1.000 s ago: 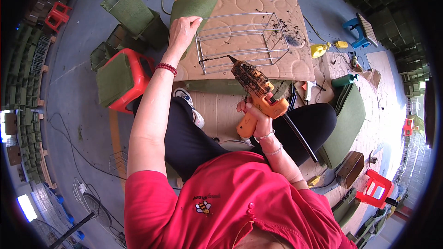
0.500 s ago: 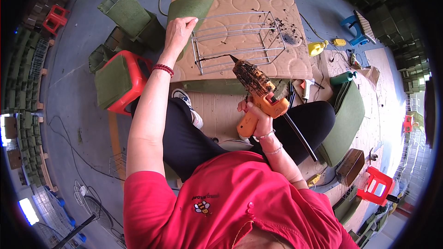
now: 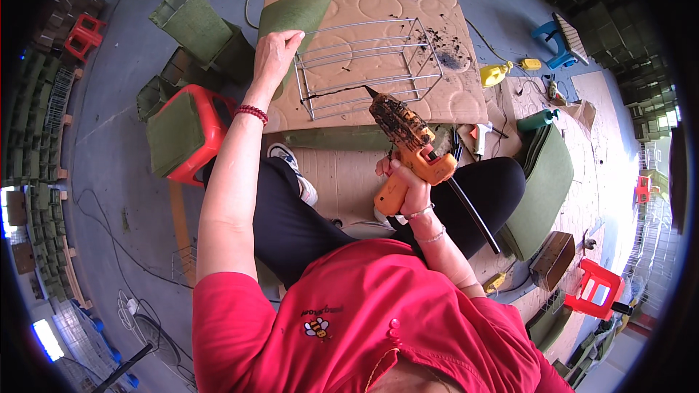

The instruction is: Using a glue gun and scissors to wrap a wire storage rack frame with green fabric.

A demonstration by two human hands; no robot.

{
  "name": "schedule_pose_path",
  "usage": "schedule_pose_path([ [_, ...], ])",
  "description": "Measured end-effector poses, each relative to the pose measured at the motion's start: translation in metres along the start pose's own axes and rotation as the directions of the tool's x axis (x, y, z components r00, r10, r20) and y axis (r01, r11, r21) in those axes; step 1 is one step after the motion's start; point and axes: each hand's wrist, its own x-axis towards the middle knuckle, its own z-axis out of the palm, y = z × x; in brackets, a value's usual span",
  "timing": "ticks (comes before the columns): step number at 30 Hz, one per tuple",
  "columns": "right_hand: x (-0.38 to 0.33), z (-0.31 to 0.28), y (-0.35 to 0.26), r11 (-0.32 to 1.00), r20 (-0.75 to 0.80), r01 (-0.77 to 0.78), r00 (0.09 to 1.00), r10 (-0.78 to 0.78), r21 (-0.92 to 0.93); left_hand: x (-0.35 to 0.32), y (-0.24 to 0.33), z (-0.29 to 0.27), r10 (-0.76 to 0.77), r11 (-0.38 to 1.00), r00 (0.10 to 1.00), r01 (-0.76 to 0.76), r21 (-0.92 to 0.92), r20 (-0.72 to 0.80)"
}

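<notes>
Fingers closed, the left hand (image 3: 275, 58) pinches the green felt sheet (image 3: 295, 14) at eleven o'clock, beside the wire frame (image 3: 355, 52) at twelve; the right hand (image 3: 413, 189) wraps the orange glue gun (image 3: 404, 127). A drifting nozzle (image 3: 372, 92) could smear the dark glue strand (image 3: 335, 92) onto cardboard (image 3: 346, 0).

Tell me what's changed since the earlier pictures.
The right hand has moved the orange glue gun rightward along the wire frame; the dark strand at its tip is longer. Nothing was grasped or released: the left hand stays at the green sheet and the frame's left end.
</notes>
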Motion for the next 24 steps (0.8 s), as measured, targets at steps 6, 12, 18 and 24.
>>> schedule_pose_path([
  [6, 0.000, 0.001, -0.004, 1.000, -0.040, 0.022, 0.999, -0.023, -0.004, 0.000, 0.002, 0.000, 0.020, 1.000, 0.999, -0.020, -0.017, -0.029],
  [12, 0.002, -0.013, 0.001, 1.000, -0.027, 0.007, 1.000, -0.008, -0.009, 0.001, 0.001, 0.001, 0.024, 1.000, 0.999, -0.024, -0.016, -0.024],
  [18, 0.003, -0.005, -0.008, 0.998, -0.065, 0.055, 0.996, -0.056, -0.011, 0.002, 0.002, -0.001, -0.020, 1.000, 1.000, 0.020, 0.002, 0.009],
  [24, 0.003, -0.009, -0.010, 0.998, -0.086, 0.058, 0.995, -0.060, -0.017, 0.001, 0.001, -0.001, -0.036, 0.999, 0.999, 0.036, 0.020, 0.017],
])
